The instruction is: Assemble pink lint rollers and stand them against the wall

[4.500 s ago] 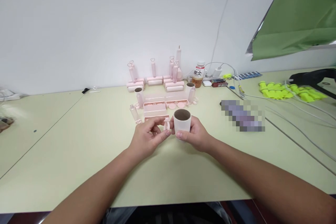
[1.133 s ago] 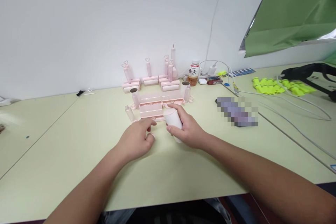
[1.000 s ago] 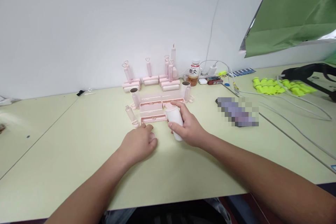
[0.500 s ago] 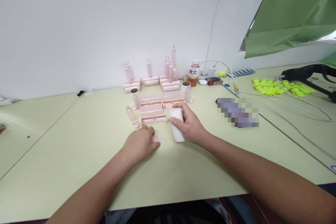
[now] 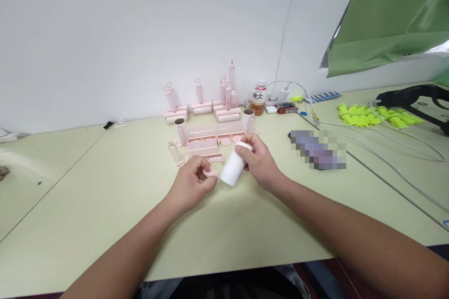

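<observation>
My right hand point(image 5: 257, 161) is closed around the upper end of a white paper roll point(image 5: 233, 166), which looks like a lint roller refill. The roll is tilted, its lower end pointing toward my left hand point(image 5: 191, 177). Between thumb and fingers of that hand is a round pink end cap point(image 5: 210, 173), held just left of the roll and apart from it. Behind my hands lie open pink cases point(image 5: 202, 145) and a narrow pink tray point(image 5: 214, 158). Two loose pink discs point(image 5: 226, 140) rest by the right case. My fingers partly hide the narrow tray.
Finished-looking pink rollers with heart-shaped loops point(image 5: 228, 96) stand along the wall. Beside them is a labelled bottle point(image 5: 259, 98). A blurred-out phone-like object point(image 5: 317, 150), white cables point(image 5: 351, 126), yellow-green pieces point(image 5: 365, 116) and a black tool point(image 5: 410, 98) lie to the right.
My left hand has lifted the pink end cap off the table and moved it slightly right. My right hand has tilted the white roll, swinging its lower end left toward the cap.
</observation>
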A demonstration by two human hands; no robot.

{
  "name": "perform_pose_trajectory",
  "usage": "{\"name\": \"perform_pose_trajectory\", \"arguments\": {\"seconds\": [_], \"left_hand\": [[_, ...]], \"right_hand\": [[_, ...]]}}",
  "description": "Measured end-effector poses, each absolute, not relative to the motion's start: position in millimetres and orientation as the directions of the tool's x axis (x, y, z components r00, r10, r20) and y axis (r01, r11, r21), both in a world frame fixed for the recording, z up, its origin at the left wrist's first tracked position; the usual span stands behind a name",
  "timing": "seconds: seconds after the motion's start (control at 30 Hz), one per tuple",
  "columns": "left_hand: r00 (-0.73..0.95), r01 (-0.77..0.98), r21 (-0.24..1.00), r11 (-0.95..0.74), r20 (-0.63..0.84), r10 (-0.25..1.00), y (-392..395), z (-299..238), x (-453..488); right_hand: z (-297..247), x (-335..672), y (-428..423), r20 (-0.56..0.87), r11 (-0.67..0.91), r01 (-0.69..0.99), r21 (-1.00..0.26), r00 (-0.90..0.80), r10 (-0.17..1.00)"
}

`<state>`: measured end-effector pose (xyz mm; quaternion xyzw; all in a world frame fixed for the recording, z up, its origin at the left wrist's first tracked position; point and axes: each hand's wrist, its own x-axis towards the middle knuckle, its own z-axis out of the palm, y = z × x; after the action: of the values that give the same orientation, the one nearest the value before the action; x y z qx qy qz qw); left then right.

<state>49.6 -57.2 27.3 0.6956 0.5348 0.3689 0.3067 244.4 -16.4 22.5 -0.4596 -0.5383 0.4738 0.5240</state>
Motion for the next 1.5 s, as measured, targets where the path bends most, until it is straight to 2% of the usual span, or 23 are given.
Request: {"name": "perform_pose_trajectory", "arguments": {"seconds": [0.27, 0.6, 0.93, 1.17, 1.37, 1.5], "left_hand": [[-0.004, 0.207, 0.946, -0.249, 0.255, 0.967, -55.7, 26.6, 46.2], [-0.072, 0.212, 0.915, -0.343, 0.365, 0.928, -57.6, 26.7, 50.4], [-0.033, 0.172, 0.912, -0.373, 0.384, 0.923, -55.3, 21.6, 48.0], [-0.027, 0.22, 0.891, -0.396, 0.412, 0.911, -54.5, 20.8, 46.8], [-0.023, 0.245, 0.858, -0.451, 0.47, 0.882, -53.9, 19.1, 46.1], [0.005, 0.212, 0.842, -0.496, 0.506, 0.862, -52.8, 14.9, 45.4]], "right_hand": [[21.9, 245.7, -13.0, 0.042, 0.024, -0.236, -0.972, -0.068, 0.997], [18.9, 243.5, -17.0, 0.039, -0.012, -0.297, -0.955, -0.167, 0.985], [17.6, 242.4, -18.9, 0.031, -0.047, -0.338, -0.94, -0.223, 0.974], [19.1, 242.7, -18.6, 0.019, -0.067, -0.341, -0.938, -0.244, 0.97], [18.8, 242.6, -20.0, -0.025, -0.136, -0.313, -0.94, -0.335, 0.942], [19.1, 242.1, -19.8, -0.036, -0.148, -0.339, -0.929, -0.314, 0.949]]}}
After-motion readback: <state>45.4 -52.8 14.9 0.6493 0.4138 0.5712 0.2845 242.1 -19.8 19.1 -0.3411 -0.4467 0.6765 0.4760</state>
